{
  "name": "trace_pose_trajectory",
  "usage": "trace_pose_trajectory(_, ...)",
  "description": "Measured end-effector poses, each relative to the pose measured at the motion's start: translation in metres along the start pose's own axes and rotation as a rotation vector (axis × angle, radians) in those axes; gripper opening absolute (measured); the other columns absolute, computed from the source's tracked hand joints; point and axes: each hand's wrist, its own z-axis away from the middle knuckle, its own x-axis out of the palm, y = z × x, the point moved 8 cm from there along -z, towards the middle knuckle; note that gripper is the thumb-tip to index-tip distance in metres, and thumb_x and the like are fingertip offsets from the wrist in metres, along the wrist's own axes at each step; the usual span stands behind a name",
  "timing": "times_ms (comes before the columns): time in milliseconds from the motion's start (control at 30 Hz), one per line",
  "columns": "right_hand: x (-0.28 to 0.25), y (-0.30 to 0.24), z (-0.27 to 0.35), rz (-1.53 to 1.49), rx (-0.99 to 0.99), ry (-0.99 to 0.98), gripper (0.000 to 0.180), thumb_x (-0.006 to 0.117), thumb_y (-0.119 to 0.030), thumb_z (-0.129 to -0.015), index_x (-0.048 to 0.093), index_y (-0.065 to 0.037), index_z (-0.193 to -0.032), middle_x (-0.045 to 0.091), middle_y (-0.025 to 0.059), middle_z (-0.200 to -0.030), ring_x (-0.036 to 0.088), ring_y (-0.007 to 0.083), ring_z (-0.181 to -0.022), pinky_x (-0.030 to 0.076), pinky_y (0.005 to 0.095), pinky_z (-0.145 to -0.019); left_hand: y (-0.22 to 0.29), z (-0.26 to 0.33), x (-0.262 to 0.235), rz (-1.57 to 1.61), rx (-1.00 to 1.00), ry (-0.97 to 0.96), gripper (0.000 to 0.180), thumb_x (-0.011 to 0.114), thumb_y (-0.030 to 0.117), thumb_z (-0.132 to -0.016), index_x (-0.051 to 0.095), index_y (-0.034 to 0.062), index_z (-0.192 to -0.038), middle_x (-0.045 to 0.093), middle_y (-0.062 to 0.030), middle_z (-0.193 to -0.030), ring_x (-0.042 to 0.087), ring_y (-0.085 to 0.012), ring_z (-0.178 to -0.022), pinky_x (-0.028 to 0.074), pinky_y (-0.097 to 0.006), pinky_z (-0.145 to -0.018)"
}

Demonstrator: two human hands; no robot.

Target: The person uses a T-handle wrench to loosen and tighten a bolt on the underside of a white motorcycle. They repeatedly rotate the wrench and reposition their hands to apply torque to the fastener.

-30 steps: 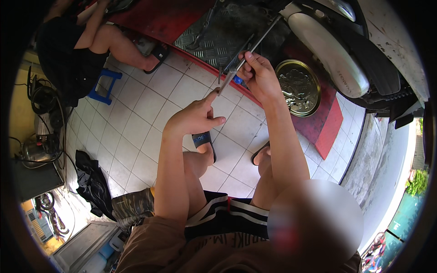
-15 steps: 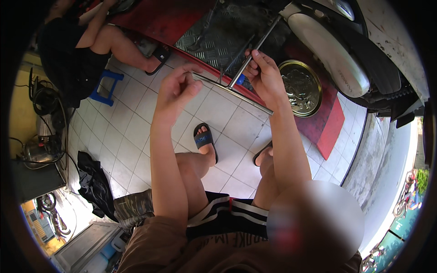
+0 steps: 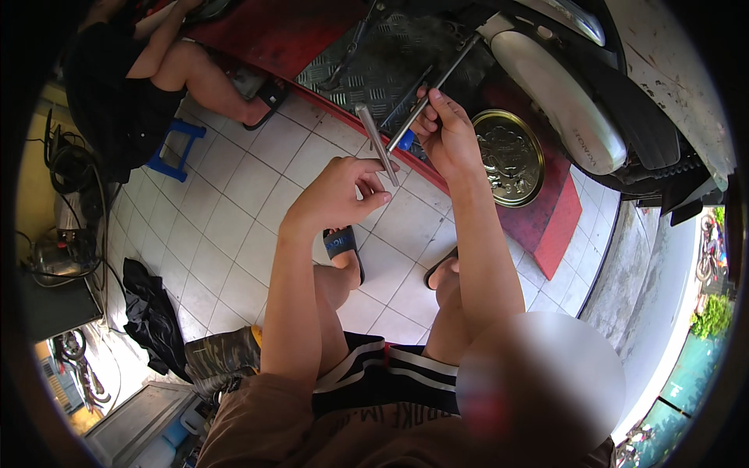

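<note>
Because the T-shaped wrench [image 3: 456, 64] appears to be bare metal, it is judged stiff, fairly weighty for its thickness, and unlikely to break; its smooth surface may slip under oily fingers. It lies slantwise above the edge of the red platform [image 3: 555, 222], with its far end up against the motorcycle [image 3: 558, 97]; the exact seating there is too small to tell. Suitable holds are the shaft, lightly, for guidance, and the outer ends of the crossbar [image 3: 376, 143], for leverage.

The right hand [image 3: 445, 132] closes thumb and fingers around the shaft, near the crossbar, with its forearm extended. The left hand [image 3: 329, 196] is bent inward at the wrist, palm toward the body, fingers half curled and thumb apart. Its fingertips meet the crossbar's lower end; how firmly they press cannot be told.
</note>
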Motion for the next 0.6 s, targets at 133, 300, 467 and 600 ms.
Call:
trace_pose_trajectory(133, -0.003, 0.0, 0.0, 0.002, 0.002, 0.052, 0.02, 0.053, -0.015, -0.101, 0.058, 0.004, -0.102, 0.044, -0.0014, -0.068, 0.039, 0.0086, -0.062, 0.036, 0.024, -0.059, 0.013, 0.008, 0.022, 0.192, 0.1, -0.273, 0.057, 0.07, 0.002, -0.083, 0.051, 0.001, -0.136, 0.069, -0.0039, -0.08, 0.061, -0.0093, -0.07, 0.047, -0.023, -0.06)
trace_pose_trajectory(300, -0.005, -0.006, 0.001, -0.042, -0.016, 0.02, 0.02, 0.054, -0.015, -0.1, 0.057, 0.004, -0.104, 0.044, -0.0012, -0.069, 0.039, 0.0086, -0.062, 0.037, 0.0243, -0.059, 0.065, 0.019, -0.001, 0.901, 0.385, -0.22, 0.075, 0.068, 0.004, -0.081, 0.036, 0.0032, -0.149, 0.063, -0.0069, -0.078, 0.057, -0.0104, -0.069, 0.043, -0.021, -0.059)
trace_pose_trajectory(467, -0.006, -0.004, 0.0, -0.06, -0.001, 0.001, 0.02, 0.054, -0.014, -0.1, 0.055, 0.004, -0.108, 0.045, -0.0011, -0.07, 0.039, 0.0086, -0.061, 0.037, 0.0251, -0.059, -0.008, 0.011, -0.038, 0.644, -0.223, 0.243, 0.052, 0.047, 0.019, -0.098, 0.038, 0.0021, -0.147, 0.056, -0.0042, -0.073, 0.045, -0.0075, -0.06, 0.036, -0.021, -0.055)
trace_pose_trajectory(600, -0.004, -0.003, -0.001, -0.058, -0.007, 0.016, 0.021, 0.054, -0.013, -0.1, 0.054, 0.005, -0.11, 0.044, -0.001, -0.071, 0.04, 0.0089, -0.061, 0.036, 0.0253, -0.059, -0.041, 0.005, -0.025, 0.283, -0.337, 0.259, 0.045, 0.043, 0.025, -0.102, 0.048, -0.0003, -0.138, 0.055, -0.0016, -0.073, 0.043, -0.007, -0.06, 0.038, -0.022, -0.056)
